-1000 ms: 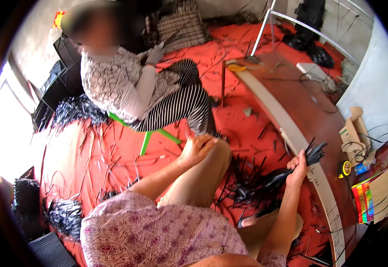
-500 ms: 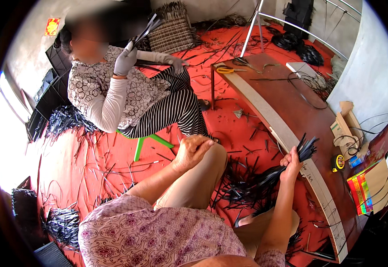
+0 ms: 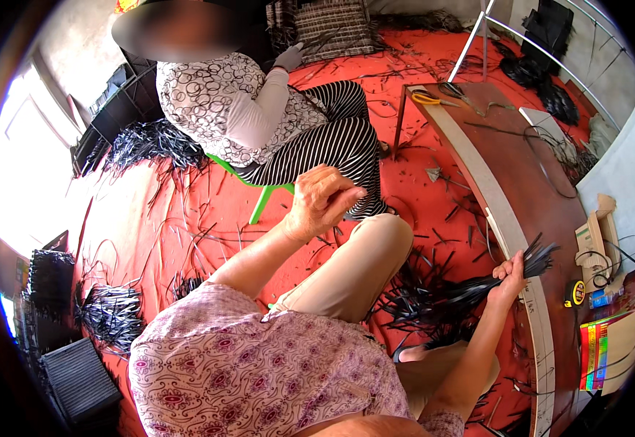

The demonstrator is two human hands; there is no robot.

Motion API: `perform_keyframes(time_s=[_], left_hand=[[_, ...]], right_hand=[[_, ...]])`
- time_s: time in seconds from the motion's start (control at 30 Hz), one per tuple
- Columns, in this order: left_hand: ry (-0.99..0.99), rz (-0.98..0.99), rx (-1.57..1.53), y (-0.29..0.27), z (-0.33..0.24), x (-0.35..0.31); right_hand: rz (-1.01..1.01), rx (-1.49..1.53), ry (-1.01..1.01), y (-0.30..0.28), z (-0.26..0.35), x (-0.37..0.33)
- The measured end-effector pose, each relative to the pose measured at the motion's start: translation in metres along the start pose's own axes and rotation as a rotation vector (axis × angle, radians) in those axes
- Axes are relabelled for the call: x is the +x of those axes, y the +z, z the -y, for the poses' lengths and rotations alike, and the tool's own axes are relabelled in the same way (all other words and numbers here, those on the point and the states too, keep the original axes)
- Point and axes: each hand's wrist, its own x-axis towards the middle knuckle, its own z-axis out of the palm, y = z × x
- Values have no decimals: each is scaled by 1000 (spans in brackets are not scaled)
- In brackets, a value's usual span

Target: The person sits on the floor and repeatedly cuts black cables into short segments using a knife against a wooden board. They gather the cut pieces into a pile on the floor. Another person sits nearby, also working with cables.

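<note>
My right hand point(image 3: 506, 280) is closed round a bundle of black plastic strips point(image 3: 470, 293), beside the near edge of the low table. Their cut ends stick out past my fingers over the edge, and the long tails droop toward the floor. Raised just above my bent left knee point(image 3: 375, 244), my left hand point(image 3: 322, 200) has its fingers curled in, and no strip shows coming from it. More loose black strips point(image 3: 423, 295) lie heaped between my legs and the table.
A co-worker with a gloved hand point(image 3: 288, 58) sits on a green stool point(image 3: 261, 204) ahead. The brown table point(image 3: 503, 156) carries yellow-handled scissors point(image 3: 434, 99), a tape measure point(image 3: 574, 293) and a cardboard piece point(image 3: 595, 244). Strip piles point(image 3: 111, 313) and black baskets point(image 3: 81, 379) lie left.
My view has shifted left, so things appear further right. My left hand has lifted off the knee. The co-worker's raised hand with strips has dropped out of sight.
</note>
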Motion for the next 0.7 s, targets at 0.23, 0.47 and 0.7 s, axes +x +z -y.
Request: perform_keyframes(time_s=[0.23, 0.47, 0.7], left_hand=[[1, 48, -55, 8, 2, -12], [10, 77, -55, 14, 0, -11], [12, -259, 309, 18, 27, 4]], right_hand=[[-6, -14, -21, -3, -8, 7], [-12, -34, -36, -1, -6, 4], [8, -72, -37, -5, -10, 8]])
